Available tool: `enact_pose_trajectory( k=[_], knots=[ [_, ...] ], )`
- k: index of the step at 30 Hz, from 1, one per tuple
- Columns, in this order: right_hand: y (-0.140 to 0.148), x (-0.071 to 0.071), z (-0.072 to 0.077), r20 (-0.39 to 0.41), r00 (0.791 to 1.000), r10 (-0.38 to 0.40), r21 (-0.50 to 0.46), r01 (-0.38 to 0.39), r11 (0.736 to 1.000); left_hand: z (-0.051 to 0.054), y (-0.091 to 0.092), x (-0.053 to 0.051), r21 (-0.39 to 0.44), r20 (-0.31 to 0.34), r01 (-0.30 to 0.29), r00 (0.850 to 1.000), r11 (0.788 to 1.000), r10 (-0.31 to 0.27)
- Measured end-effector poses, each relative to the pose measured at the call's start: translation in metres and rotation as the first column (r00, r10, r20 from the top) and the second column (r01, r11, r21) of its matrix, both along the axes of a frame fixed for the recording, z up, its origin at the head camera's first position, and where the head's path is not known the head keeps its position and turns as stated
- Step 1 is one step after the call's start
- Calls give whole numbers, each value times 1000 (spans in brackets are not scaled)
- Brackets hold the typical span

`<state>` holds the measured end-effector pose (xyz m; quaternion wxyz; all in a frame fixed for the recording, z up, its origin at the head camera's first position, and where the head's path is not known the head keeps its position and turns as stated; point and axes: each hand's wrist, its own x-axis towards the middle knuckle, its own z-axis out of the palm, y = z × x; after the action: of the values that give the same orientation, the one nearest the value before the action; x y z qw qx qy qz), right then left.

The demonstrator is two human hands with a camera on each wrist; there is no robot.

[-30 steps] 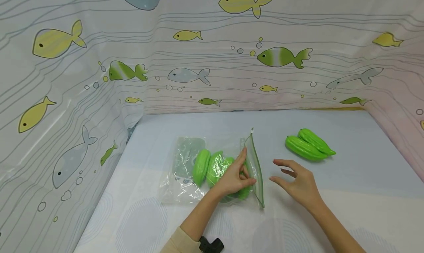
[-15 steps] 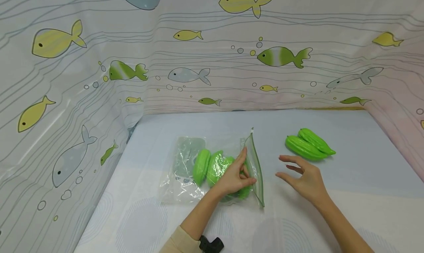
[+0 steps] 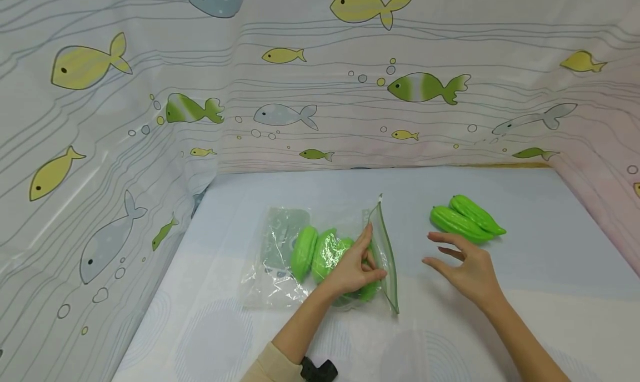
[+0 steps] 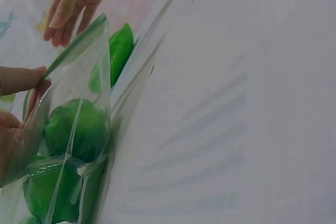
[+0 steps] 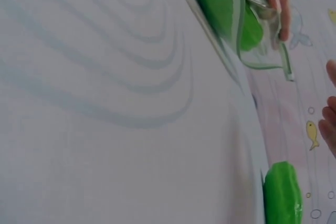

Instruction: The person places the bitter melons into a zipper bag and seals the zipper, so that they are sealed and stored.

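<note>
A clear zip bag lies on the table, its green-edged mouth raised toward the right. Several bright green vegetables are inside; in the left wrist view two look rounded and lobed like bell peppers. My left hand holds the bag near its mouth with thumb and fingers, covering part of the contents. My right hand hovers right of the mouth, thumb and fingers apart and holding nothing. Just beyond it lie two ridged green bitter gourds, side by side.
A pale table cover with faint circle patterns lies under everything. A fish-print curtain stands behind and along both sides. A black strap piece sits at my left wrist, below the beige sleeve.
My right hand has moved a little right and away from the bag's mouth, nearer the bitter gourds. The left hand and the bag have stayed in place.
</note>
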<state>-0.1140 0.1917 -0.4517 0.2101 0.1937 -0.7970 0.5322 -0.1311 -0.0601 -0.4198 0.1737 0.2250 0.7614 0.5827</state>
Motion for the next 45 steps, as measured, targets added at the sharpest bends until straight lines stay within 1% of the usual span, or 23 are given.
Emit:
enact_pose_trajectory(
  k=[6,8,11,13,19,27,33,36,40,45],
  knots=[
    [8,-5,-5,5,999,-35,17,35,999,-1,-1,-1,4,-4,1,1000,1000,-1],
    [11,-6,-6,18,998,-52,21,52,998,-1,-1,-1,5,-4,1,1000,1000,-1],
    [16,-7,-4,24,997,-79,45,77,996,-2,-1,-1,8,4,1,1000,1000,-1],
    [19,-7,-5,32,995,-91,38,90,995,-3,0,-1,9,8,0,1000,1000,0],
    [26,-9,-3,19,993,-116,46,115,992,-4,1,-2,6,5,-3,1000,1000,3],
    [30,-9,0,10,993,-119,55,118,991,-4,1,-1,-11,12,-14,1000,1000,14],
    [31,-10,-1,-4,994,-107,32,107,994,-4,1,-1,-2,-1,-6,1000,1000,6],
    [33,-11,-2,-16,994,-108,38,108,993,-3,1,-1,3,-2,-2,1000,1000,2],
    [36,-14,-4,-39,992,-121,54,123,991,-3,0,0,4,2,-5,1000,1000,5],
    [40,-17,-5,-45,988,-150,74,153,985,-2,1,0,4,-4,-9,1000,1000,9]
  ],
)
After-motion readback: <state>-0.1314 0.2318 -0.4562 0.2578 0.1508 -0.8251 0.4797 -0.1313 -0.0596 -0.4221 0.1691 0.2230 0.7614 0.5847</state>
